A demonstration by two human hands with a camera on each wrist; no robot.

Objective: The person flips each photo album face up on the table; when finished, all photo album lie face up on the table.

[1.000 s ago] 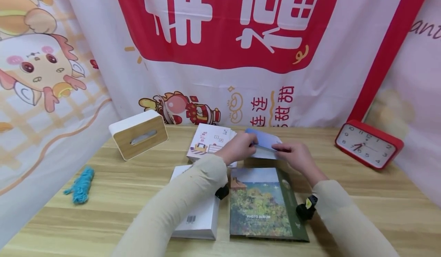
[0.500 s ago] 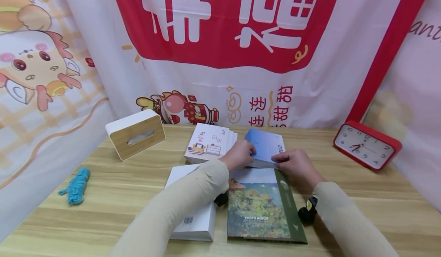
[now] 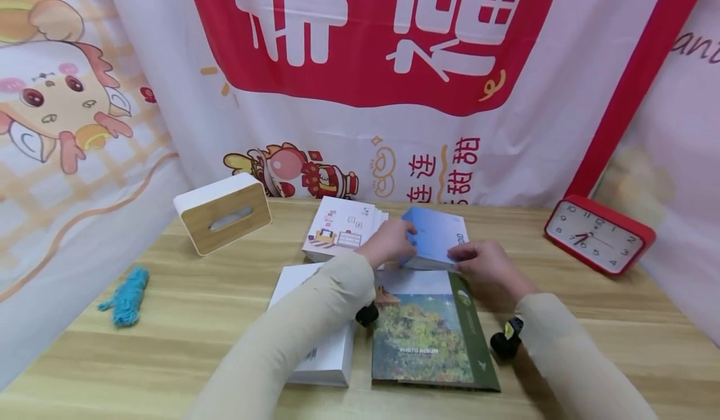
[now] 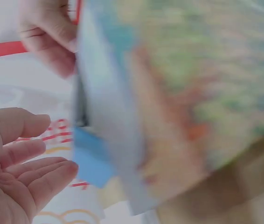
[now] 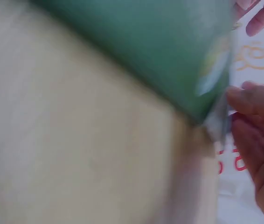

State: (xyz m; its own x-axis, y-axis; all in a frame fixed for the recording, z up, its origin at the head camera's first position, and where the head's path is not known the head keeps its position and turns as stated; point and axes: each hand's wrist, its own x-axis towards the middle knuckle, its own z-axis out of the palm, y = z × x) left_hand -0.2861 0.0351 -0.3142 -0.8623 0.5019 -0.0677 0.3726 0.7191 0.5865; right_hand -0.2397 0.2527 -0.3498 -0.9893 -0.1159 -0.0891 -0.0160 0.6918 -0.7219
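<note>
A thick blue book (image 3: pixel 435 232) with a pale front edge lies at the back of the table, between the two hands. My left hand (image 3: pixel 390 242) is at its left front side; in the left wrist view the fingers (image 4: pixel 52 182) are loosely straight, with tips right by the blue cover. My right hand (image 3: pixel 486 264) pinches the book's right front corner between thumb and fingers, also seen close up in the right wrist view. Just in front lies a green photo album (image 3: pixel 427 339) with a garden picture, which fills much of both wrist views.
White illustrated books (image 3: pixel 340 223) are stacked left of the blue one. A thick white book (image 3: pixel 332 357) lies under the left forearm. A tissue box (image 3: pixel 227 217) and teal yarn (image 3: pixel 128 298) are at left, a red clock (image 3: pixel 599 235) at right, a printed curtain (image 3: pixel 360 82) behind.
The blue book has come down from a tilted position to lie flat behind the album, its cover now facing up. The left fingers have loosened at its side; the right hand stays at its corner.
</note>
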